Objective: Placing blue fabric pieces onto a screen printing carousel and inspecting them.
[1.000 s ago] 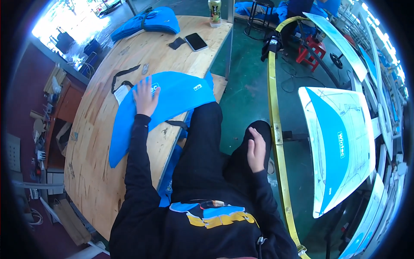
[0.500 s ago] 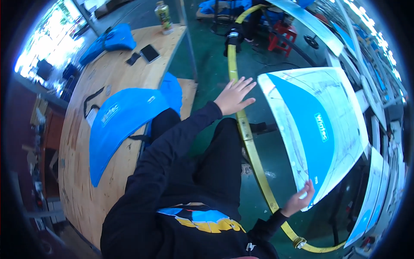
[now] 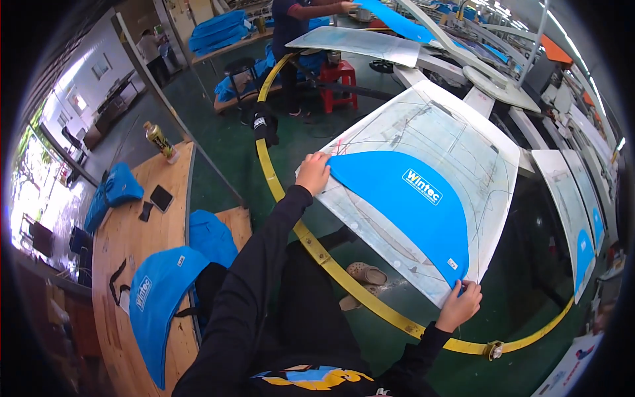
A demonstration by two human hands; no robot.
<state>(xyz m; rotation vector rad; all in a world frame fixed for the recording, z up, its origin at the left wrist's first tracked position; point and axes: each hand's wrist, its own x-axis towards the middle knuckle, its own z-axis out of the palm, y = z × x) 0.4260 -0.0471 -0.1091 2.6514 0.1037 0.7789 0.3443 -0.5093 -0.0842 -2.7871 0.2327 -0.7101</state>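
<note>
In front of me a white board (image 3: 483, 172) with drawn lines bears a curved blue fabric piece (image 3: 390, 192) with a white printed patch. My left hand (image 3: 313, 172) pinches its pointed upper-left end at the board's left edge. My right hand (image 3: 461, 306) is closed on its lower tip near the board's bottom corner. At my left, another curved blue piece (image 3: 165, 284) lies on a wooden table (image 3: 112, 238).
A yellow ring rail (image 3: 278, 185) curves beneath the board. A co-worker (image 3: 291, 33) holds blue fabric at the back, near a red stool (image 3: 340, 92). More boards (image 3: 555, 198) stand at the right. A phone (image 3: 162, 197) and bottle (image 3: 161, 142) sit on the table.
My hands have left the table piece and my leg and moved rightward to both ends of the blue piece on the board. My view has swung toward the board.
</note>
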